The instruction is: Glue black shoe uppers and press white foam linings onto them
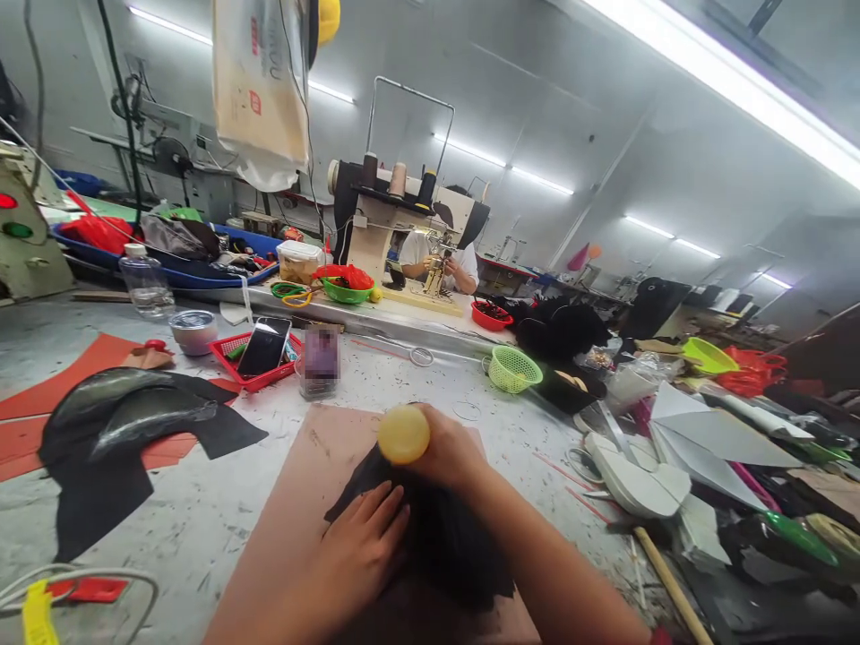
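Black material (457, 546) lies on a pinkish board (288, 484) in the lower middle of the view. My left hand (366, 542) rests flat on its left part, fingers stretched out and slightly apart. Just to the right and farther up, my right hand (447, 448) is wrapped round a tool with a round yellow end (404, 434) that faces the camera. The tool stands over the far part of the black material, and its lower end is hidden.
Curved black pieces (141, 412) lie on orange sheets at left. Beyond the board are a red basket (259, 354) with a phone, a jar (320, 363) and a green basket (514, 369). White pieces (638, 475) clutter the right. A person sits behind a sewing machine (403, 215).
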Motion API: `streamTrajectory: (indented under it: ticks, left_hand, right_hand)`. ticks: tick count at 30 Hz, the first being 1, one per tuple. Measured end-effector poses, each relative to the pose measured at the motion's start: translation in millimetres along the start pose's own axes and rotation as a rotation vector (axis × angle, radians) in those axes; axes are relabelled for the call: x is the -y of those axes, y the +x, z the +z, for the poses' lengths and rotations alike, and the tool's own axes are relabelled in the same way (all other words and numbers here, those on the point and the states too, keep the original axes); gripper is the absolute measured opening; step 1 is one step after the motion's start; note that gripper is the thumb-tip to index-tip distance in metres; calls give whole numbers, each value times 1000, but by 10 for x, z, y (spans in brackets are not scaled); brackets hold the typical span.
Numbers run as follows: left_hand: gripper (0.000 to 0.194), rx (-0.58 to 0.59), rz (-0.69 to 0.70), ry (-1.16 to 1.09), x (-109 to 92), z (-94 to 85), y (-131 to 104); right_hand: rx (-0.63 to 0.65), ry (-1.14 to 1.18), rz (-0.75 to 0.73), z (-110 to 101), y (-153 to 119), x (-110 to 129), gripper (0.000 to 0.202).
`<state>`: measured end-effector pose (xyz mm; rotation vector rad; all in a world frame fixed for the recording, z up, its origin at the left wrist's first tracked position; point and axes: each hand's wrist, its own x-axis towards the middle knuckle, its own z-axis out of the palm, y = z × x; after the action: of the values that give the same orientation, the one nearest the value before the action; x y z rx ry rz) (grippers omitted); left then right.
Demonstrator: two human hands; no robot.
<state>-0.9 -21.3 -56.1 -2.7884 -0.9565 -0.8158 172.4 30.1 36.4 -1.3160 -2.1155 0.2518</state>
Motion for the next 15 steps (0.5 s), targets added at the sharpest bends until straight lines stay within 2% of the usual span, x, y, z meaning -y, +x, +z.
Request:
streamTrajectory:
  ticks: [2,3,6,8,11,12,13,15]
  left_hand:
    - [32,-10,21,11,-15,11,12]
    - [32,-8,25,21,-24,9,20]
    - [32,28,13,61,-38,-21,46]
    - [32,51,11,80,-32,-41,59]
    - [32,50,32,79,-14,-49,63]
    - [32,45,36,80,-8,-47,62]
    - [33,43,35,82,-3,-43,61]
    - [33,42,28,90,8,-34,58]
  right_hand:
    - [118,6,-52,13,14,34,47]
    - [115,-3,-34,2,22,40,46]
    - [-93,-63,135,-77,17,18,41]
    - [-135,-63,151,-121,-32,-10,41]
    - [35,-1,22,-149,-132,-55,46]
    - [50,8,9,-158,-155,-74,46]
    - [15,4,24,-172,-168,-96,45]
    - [-141,-23,87,-210,-174,-139,43]
